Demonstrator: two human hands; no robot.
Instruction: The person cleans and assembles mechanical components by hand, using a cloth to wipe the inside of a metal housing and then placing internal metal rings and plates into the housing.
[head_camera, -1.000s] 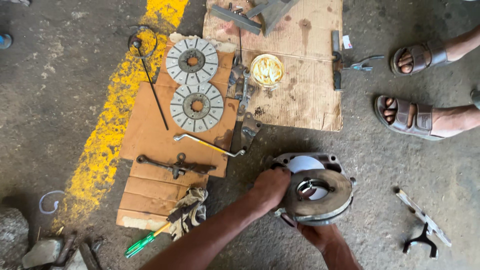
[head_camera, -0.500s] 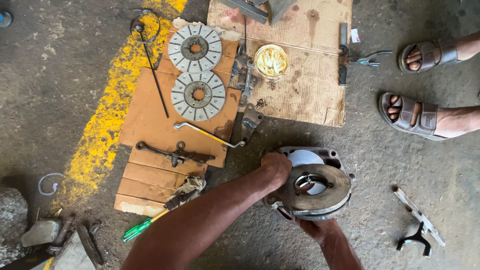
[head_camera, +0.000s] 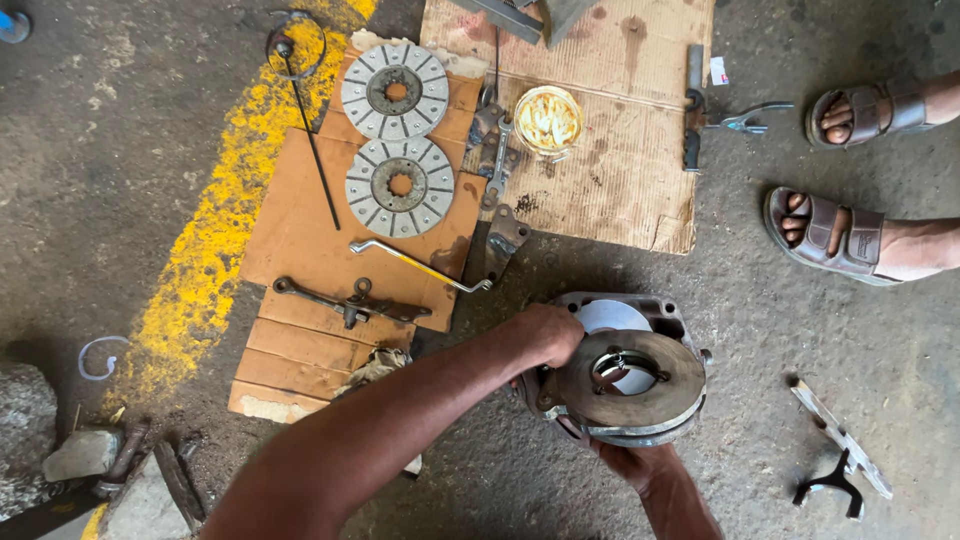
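Note:
A round metal housing (head_camera: 650, 318) lies on the concrete floor with a rusty ring-shaped plate (head_camera: 672, 385) on top of it. My left hand (head_camera: 545, 335) grips the left edge of this assembly, fingers curled over the rim. My right hand (head_camera: 632, 462) holds it from below at the near edge, mostly hidden under the plate. Two grey segmented friction discs (head_camera: 395, 90) (head_camera: 400, 186) lie on brown cardboard (head_camera: 300, 240) to the upper left.
A bent rod (head_camera: 420, 264), a linkage bar (head_camera: 345, 302) and a long thin rod (head_camera: 308, 130) lie on the cardboard. A tin of yellow grease (head_camera: 548, 120) sits on a second cardboard sheet. Another person's sandalled feet (head_camera: 835, 235) stand at right. A bracket (head_camera: 840, 455) lies lower right.
The view has shifted slightly, so everything sits a little lower and to the right in the frame. Both hands stay on the metal assembly, with my left arm stretched further across.

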